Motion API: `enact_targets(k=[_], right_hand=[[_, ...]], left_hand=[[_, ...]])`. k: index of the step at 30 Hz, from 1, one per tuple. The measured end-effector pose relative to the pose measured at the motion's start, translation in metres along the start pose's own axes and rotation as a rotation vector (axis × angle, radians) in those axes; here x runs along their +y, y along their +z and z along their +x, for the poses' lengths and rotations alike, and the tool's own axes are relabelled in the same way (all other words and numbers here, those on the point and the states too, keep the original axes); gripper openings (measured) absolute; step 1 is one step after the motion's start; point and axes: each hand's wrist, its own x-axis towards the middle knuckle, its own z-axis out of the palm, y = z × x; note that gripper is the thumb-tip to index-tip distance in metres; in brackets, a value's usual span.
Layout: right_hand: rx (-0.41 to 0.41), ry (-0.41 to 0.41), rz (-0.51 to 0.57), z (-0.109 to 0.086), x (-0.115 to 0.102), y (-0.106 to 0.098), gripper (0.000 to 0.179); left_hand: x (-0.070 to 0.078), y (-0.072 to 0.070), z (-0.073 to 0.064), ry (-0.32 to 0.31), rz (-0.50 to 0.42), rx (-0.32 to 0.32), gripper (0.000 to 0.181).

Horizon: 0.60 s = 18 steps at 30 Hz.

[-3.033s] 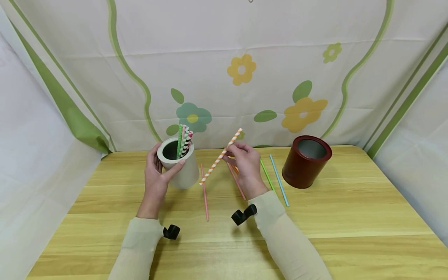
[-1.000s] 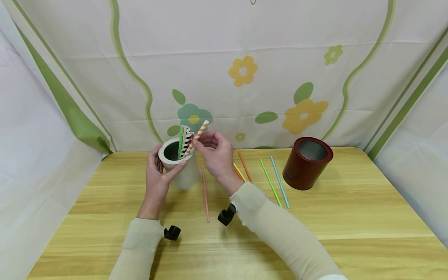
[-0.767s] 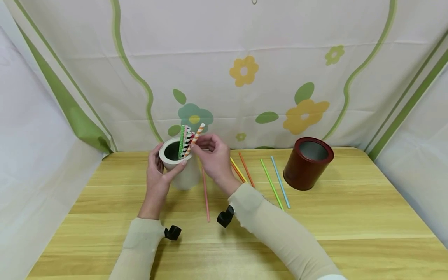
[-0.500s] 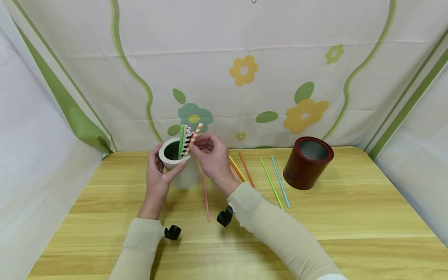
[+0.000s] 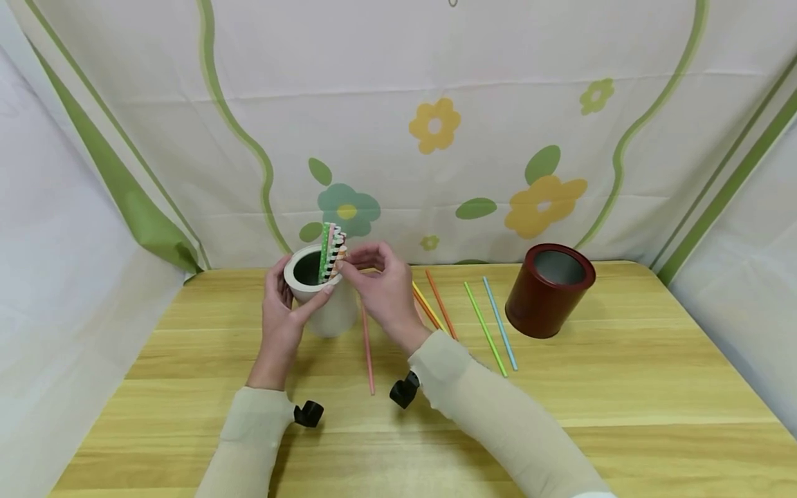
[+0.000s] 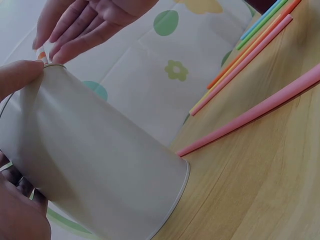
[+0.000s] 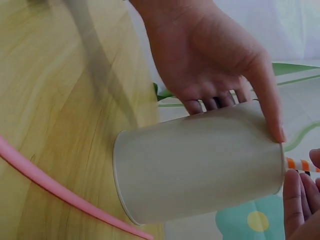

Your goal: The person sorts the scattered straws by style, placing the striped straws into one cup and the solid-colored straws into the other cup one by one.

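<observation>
My left hand [image 5: 280, 321] grips the white can [image 5: 330, 317] from its left side, with the thumb across the near side at the rim. Several patterned paper straws [image 5: 326, 252], green-dotted and striped among them, stand in that can and lean on its right side. My right hand [image 5: 386, 294] pinches the top of an orange-and-white striped straw [image 7: 300, 164] at the can's rim. Only a short upper piece of this straw shows; the rest is inside the can. In the right wrist view the can [image 7: 200, 165] tapers towards the rim, and the left thumb rests beside its edge.
A dark red can [image 5: 548, 297] stands upright at the right. Plain straws lie on the wooden table [image 5: 623, 387]: a pink one [image 5: 369, 360] near the white can, orange and yellow ones [image 5: 438, 294], a green one [image 5: 486, 328] and a blue one [image 5: 501, 325]. A flowered curtain hangs behind.
From the table's middle, my right hand has brought the orange-striped straw left to the white can. The straw has since sunk down into the can. My left hand has kept its grip.
</observation>
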Motion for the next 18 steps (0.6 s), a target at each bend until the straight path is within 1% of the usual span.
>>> enact_targets(k=[4, 8, 11, 14, 16, 18], right_hand=[[0.043, -0.011, 0.012, -0.003, -0.003, -0.016, 0.025], [0.095, -0.014, 0.006, -0.004, -0.009, -0.043, 0.024], [0.149, -0.028, 0.01, -0.004, -0.013, -0.07, 0.024], [0.204, -0.071, 0.003, -0.005, -0.017, -0.103, 0.025], [0.237, -0.102, -0.023, -0.007, -0.022, -0.127, 0.028], [0.269, -0.125, -0.072, -0.01, -0.026, -0.151, 0.031]], left_hand=[[-0.001, 0.001, -0.001, -0.015, 0.011, -0.001, 0.092], [-0.001, 0.0, -0.001, -0.024, 0.016, -0.001, 0.092], [-0.001, 0.0, -0.001, -0.022, 0.003, 0.0, 0.092], [-0.001, -0.001, -0.001, -0.03, 0.002, -0.002, 0.091], [-0.001, -0.001, -0.001, -0.033, 0.004, -0.006, 0.091], [-0.001, -0.001, -0.002, -0.037, 0.009, -0.007, 0.091]])
